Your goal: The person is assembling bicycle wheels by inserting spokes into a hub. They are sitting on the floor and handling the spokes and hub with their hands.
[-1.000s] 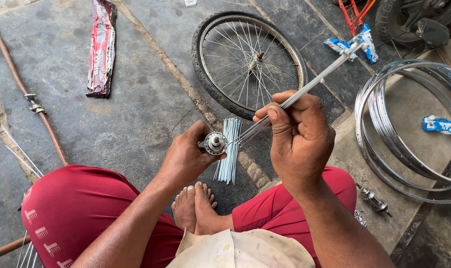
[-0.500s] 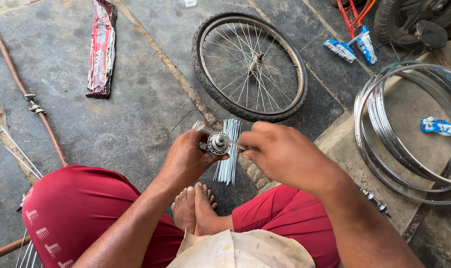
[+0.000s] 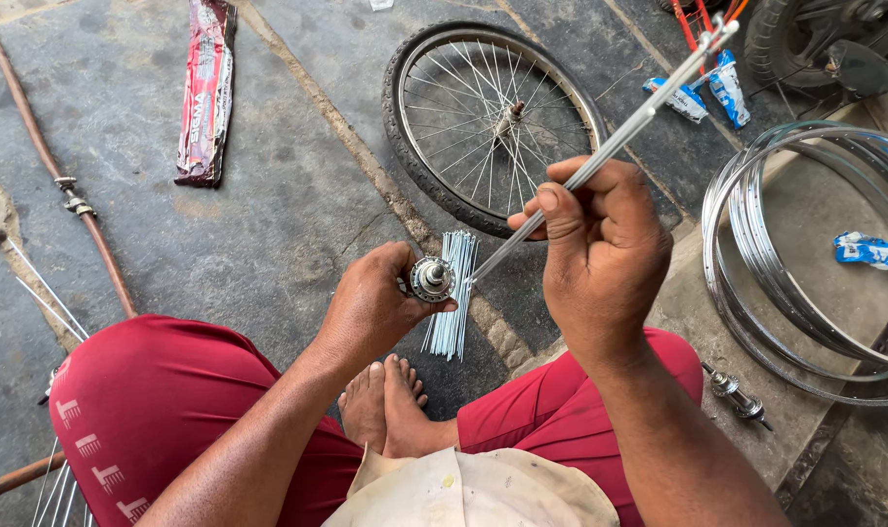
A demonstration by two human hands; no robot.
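I sit cross-legged on a stone floor. My left hand (image 3: 371, 307) grips a small metal wheel hub (image 3: 431, 278) at its flange. My right hand (image 3: 600, 254) pinches a bunch of thin silver spokes (image 3: 649, 107) that slant up to the right, their lower tips touching the hub. A bundle of loose spokes (image 3: 452, 293) lies on the floor just under the hub, in front of my bare feet (image 3: 385, 400).
A spoked bicycle wheel with tyre (image 3: 493, 122) lies ahead. Several bare chrome rims (image 3: 805, 263) are stacked at right, a second hub (image 3: 737, 390) beside them. A red wrapper (image 3: 205, 93), a brown pipe (image 3: 48, 161) and blue packets (image 3: 707, 88) lie around.
My right hand has risen from beside the hub, lifting the spokes so that they slant up and right, as they did a second ago. The left hand stays on the hub.
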